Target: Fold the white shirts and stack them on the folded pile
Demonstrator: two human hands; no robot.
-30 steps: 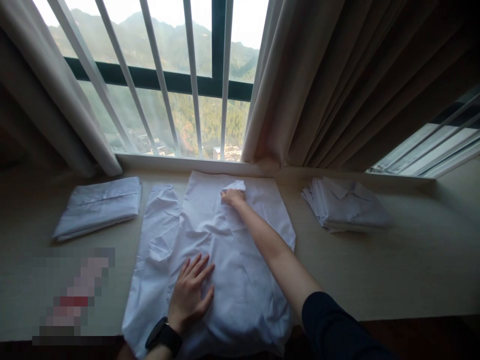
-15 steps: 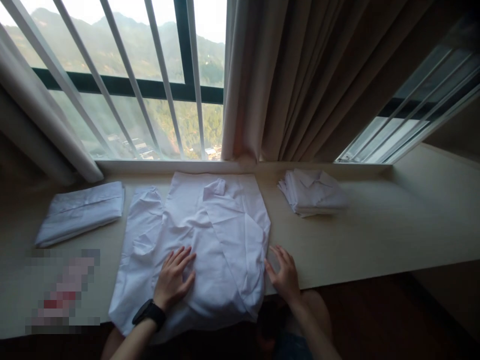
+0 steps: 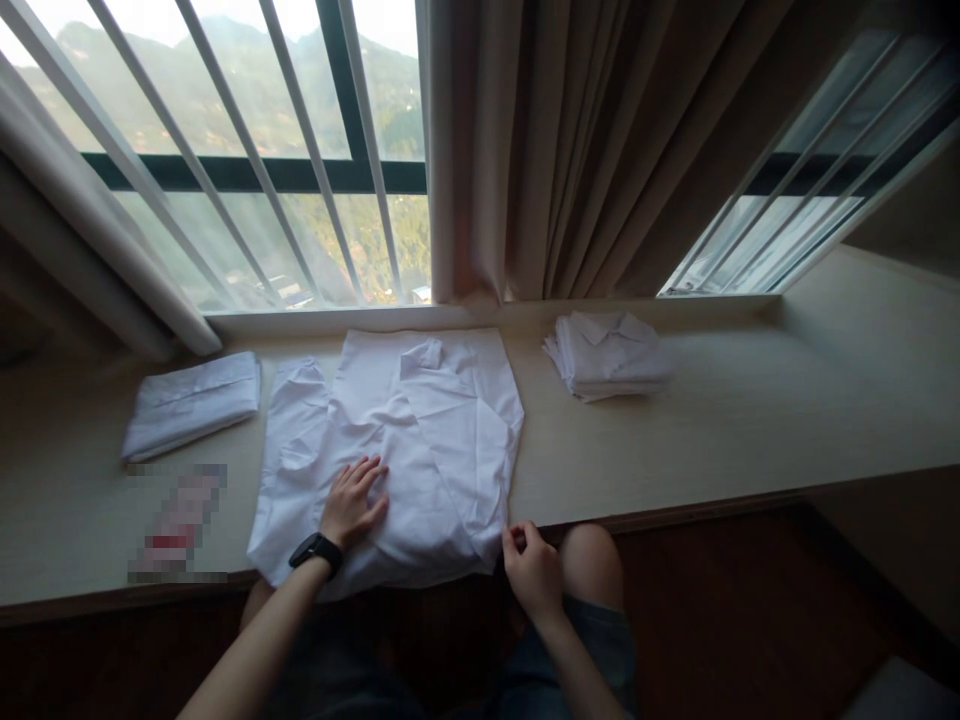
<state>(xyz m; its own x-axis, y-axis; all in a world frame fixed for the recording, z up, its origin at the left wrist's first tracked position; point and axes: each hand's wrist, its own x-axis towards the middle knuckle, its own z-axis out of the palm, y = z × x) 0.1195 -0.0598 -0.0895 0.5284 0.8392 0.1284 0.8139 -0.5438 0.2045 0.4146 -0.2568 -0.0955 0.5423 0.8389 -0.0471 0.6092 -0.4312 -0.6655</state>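
A white shirt [image 3: 420,440] lies spread on the table [image 3: 712,440]. The left hand [image 3: 351,505] presses flat on it (fingers spread, gripping nothing), while the right hand [image 3: 531,570] pinches the shirt's near right corner.

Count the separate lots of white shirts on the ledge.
3: a folded shirt at far left, a spread shirt in the middle under the left hand, and a stack at right; how many it holds is unclear.

One spread shirt [image 3: 420,440], one folded shirt [image 3: 191,403], one stack [image 3: 606,352]
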